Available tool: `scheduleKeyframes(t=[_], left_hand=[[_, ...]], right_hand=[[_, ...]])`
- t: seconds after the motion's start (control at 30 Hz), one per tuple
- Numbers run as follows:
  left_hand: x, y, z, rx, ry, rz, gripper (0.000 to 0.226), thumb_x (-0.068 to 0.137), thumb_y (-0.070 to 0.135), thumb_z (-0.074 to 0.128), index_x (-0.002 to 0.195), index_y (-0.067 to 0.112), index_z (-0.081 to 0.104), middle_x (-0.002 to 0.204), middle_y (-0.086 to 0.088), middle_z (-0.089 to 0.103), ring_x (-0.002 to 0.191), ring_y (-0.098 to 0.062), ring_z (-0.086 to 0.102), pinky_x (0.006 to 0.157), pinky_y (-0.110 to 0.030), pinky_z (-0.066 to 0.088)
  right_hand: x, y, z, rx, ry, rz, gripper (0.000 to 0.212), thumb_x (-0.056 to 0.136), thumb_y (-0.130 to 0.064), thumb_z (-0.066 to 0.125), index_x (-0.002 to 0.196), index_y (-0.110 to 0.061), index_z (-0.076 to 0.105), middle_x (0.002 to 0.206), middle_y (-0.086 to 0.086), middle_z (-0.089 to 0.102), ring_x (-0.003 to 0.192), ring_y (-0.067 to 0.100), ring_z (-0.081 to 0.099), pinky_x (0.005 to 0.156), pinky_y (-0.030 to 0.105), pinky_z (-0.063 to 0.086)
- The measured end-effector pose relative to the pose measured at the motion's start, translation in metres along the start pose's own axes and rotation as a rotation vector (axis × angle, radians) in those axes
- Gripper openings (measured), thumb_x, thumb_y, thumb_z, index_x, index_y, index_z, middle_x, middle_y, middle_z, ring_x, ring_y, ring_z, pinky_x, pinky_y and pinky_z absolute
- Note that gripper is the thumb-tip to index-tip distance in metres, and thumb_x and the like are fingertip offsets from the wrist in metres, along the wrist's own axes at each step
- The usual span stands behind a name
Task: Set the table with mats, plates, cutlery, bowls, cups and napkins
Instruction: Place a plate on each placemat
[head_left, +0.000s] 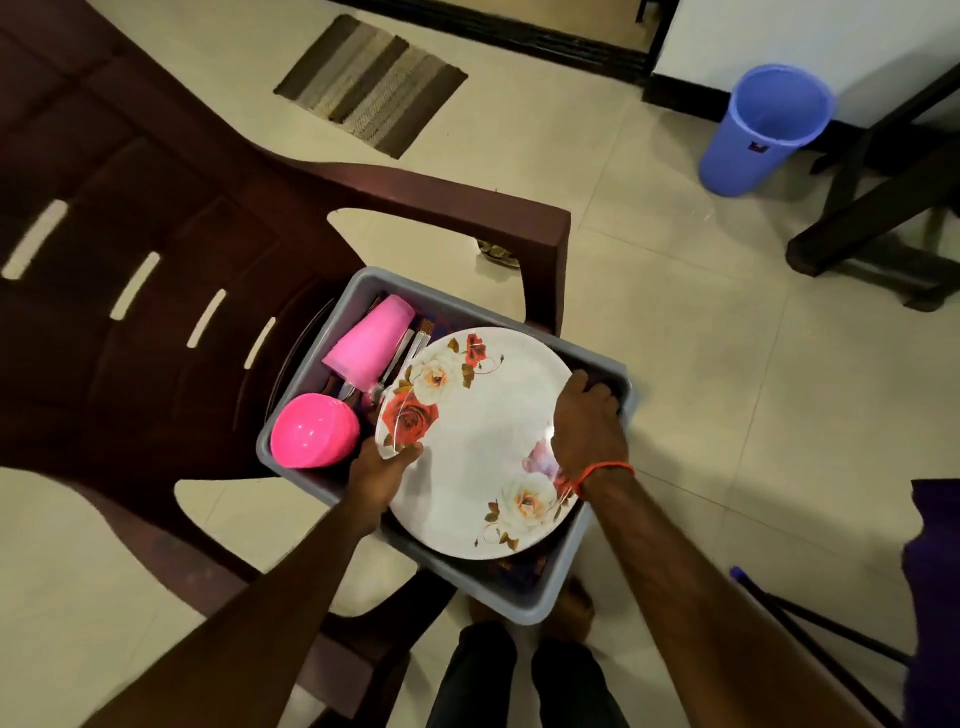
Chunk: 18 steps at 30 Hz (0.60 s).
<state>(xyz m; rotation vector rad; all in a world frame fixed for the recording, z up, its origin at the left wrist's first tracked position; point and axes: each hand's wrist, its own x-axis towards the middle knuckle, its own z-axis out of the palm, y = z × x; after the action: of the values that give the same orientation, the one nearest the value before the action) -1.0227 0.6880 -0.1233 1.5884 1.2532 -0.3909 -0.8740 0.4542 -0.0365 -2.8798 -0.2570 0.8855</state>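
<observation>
Two hands are on one white plate (478, 441) printed with red and cream roses, one at each side of it. The left hand (387, 467) grips the plate's near-left rim, and the right hand (587, 421), a red thread (605, 470) round its wrist, curls over the far-right rim with its fingertips down inside the box. The plate sits tilted across the right half of a grey plastic tub (519, 608), covering most of that end. In the tub's left half a pink cup (371, 338) lies on its side, a pink bowl (311, 436) sits in the near corner, and some metal cutlery (400, 364) pokes out between the cup and the plate. Dark patterned fabric (519, 564) shows under the plate's near edge. The tub rests on the seat of a brown plastic chair (156, 260). On the tiled floor beyond, a striped mat (371, 83) lies flat and a blue bin (763, 124) stands by the wall.
</observation>
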Motion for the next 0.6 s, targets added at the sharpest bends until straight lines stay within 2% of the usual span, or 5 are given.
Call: scheduleKeyframes(t=[0.1, 0.23, 0.4, 0.53, 0.6], left_hand=[[-0.027, 0.024, -0.012, -0.007, -0.01, 0.076, 0.05, 0.085, 0.038, 0.082, 0.125, 0.015, 0.06, 0.116, -0.006, 0.068, 0.109, -0.029, 0.062, 0.089, -0.041, 0.051], [-0.077, 0.071, -0.026, 0.091, -0.035, 0.237, 0.044, 0.089, 0.029, 0.079, 0.126, 0.013, 0.061, 0.107, -0.004, 0.069, 0.098, -0.023, 0.063, 0.071, -0.028, 0.047], [-0.148, 0.116, -0.03, 0.211, -0.059, 0.306, 0.066, 0.069, 0.056, 0.083, 0.114, 0.011, 0.068, 0.104, -0.009, 0.074, 0.093, -0.028, 0.07, 0.077, -0.04, 0.058], [-0.2, 0.135, -0.02, 0.288, -0.126, 0.375, 0.031, 0.078, 0.043, 0.085, 0.084, 0.018, 0.068, 0.083, -0.005, 0.071, 0.08, -0.028, 0.068, 0.07, -0.036, 0.052], [-0.222, 0.143, -0.007, 0.348, -0.178, 0.408, 0.044, 0.069, 0.057, 0.083, 0.083, 0.015, 0.074, 0.078, -0.004, 0.075, 0.077, -0.029, 0.073, 0.069, -0.043, 0.058]], right_hand=[[-0.025, 0.008, -0.027, 0.199, 0.042, 0.008, 0.065, 0.085, -0.009, 0.069, 0.139, 0.004, 0.034, 0.132, 0.03, 0.046, 0.123, 0.045, 0.05, 0.095, 0.048, 0.047], [-0.073, 0.03, -0.07, 0.3, 0.085, 0.068, 0.07, 0.087, -0.012, 0.069, 0.145, -0.004, 0.031, 0.131, 0.025, 0.046, 0.123, 0.043, 0.048, 0.097, 0.048, 0.045], [-0.145, 0.066, -0.112, 0.366, 0.204, 0.172, 0.038, 0.099, -0.019, 0.056, 0.13, -0.004, 0.039, 0.124, 0.024, 0.052, 0.116, 0.043, 0.054, 0.091, 0.046, 0.047], [-0.203, 0.1, -0.126, 0.403, 0.272, 0.279, 0.031, 0.097, -0.018, 0.06, 0.12, -0.005, 0.045, 0.115, 0.019, 0.06, 0.106, 0.04, 0.061, 0.08, 0.04, 0.048], [-0.24, 0.122, -0.136, 0.426, 0.326, 0.373, 0.029, 0.096, -0.021, 0.061, 0.117, -0.007, 0.046, 0.112, 0.015, 0.062, 0.102, 0.036, 0.063, 0.077, 0.038, 0.048]])
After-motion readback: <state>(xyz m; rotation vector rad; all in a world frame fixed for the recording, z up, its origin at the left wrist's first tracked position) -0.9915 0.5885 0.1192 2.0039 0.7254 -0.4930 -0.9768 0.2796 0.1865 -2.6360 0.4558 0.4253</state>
